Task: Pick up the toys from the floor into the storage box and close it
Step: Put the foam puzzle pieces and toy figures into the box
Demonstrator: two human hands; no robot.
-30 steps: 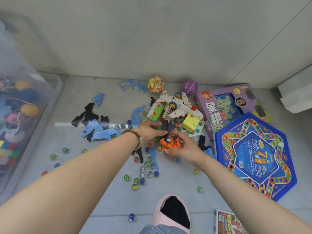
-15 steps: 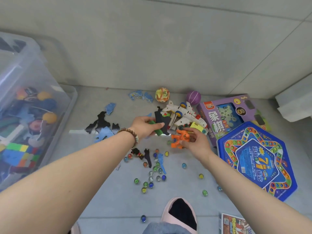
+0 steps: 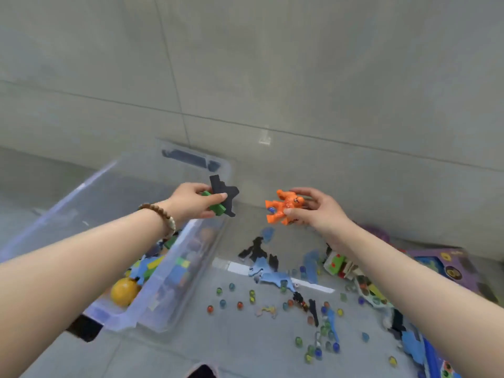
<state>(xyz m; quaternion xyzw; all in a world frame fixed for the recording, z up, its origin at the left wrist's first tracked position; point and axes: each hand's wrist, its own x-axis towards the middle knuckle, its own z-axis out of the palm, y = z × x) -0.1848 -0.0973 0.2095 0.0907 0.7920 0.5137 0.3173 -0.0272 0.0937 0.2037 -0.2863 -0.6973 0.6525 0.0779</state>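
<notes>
left hand (image 3: 188,203): fingers pinch green block (image 3: 216,208) and black piece (image 3: 223,192), over box (image 3: 174,304) far right corner | right hand (image 3: 319,211): fingers grip orange figure (image 3: 283,207), in the air just right of box | floor (image 3: 218,350): marbles (image 3: 240,305), foam shapes (image 3: 268,274) lie loose

Grey tiled wall (image 3: 300,64), grey tiled floor (image 3: 223,347), soft even light

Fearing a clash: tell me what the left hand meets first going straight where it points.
Likely the orange figure in the right hand: the left hand, holding a black piece and green block, points across at it. Depth is unclear.
</notes>
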